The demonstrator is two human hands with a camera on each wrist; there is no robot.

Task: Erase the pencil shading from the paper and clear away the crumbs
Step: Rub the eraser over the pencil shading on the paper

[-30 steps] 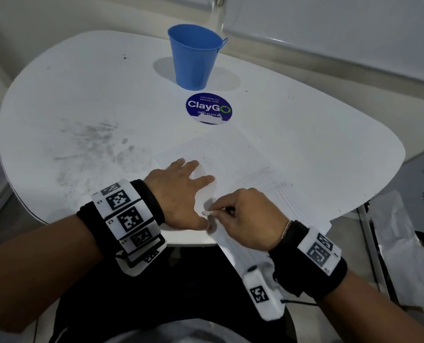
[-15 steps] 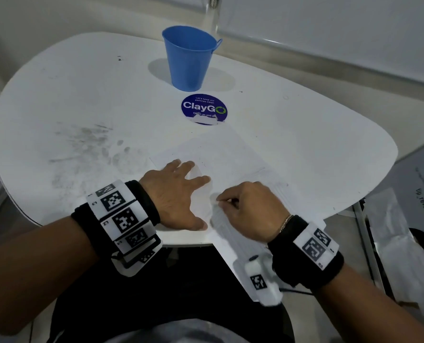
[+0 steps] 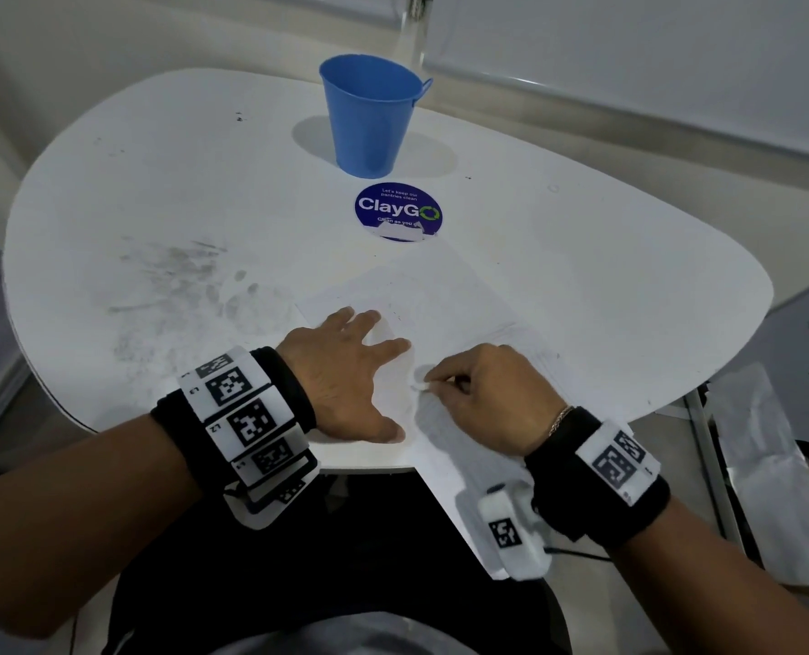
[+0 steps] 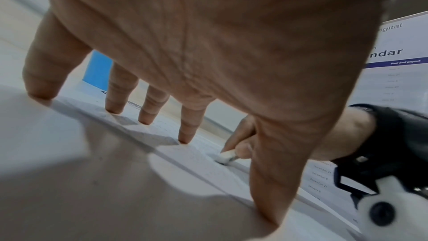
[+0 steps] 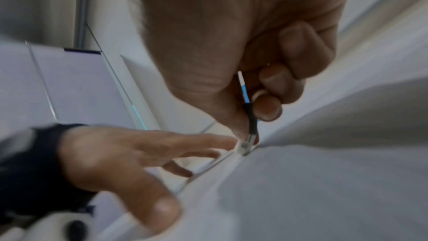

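Right, from the head view the left hand (image 3: pixel 345 371) lies flat, fingers spread, on the paper (image 3: pixel 440 300) to pin it to the white bench (image 3: pixel 582 276) so it can't slide or crease, while the right hand (image 3: pixel 492 394) pinches a small white eraser (image 3: pixel 419 386) down on the sheet just beside that thumb; over to the left wrist view, fingertips (image 4: pixel 184 139) press down, eraser (image 4: pixel 225 157) tilted on one edge, probably to bite; right wrist view, a curled grip, thumb and fingers clamping the eraser (image 5: pixel 245 146) low for control; crumbs too small to tell
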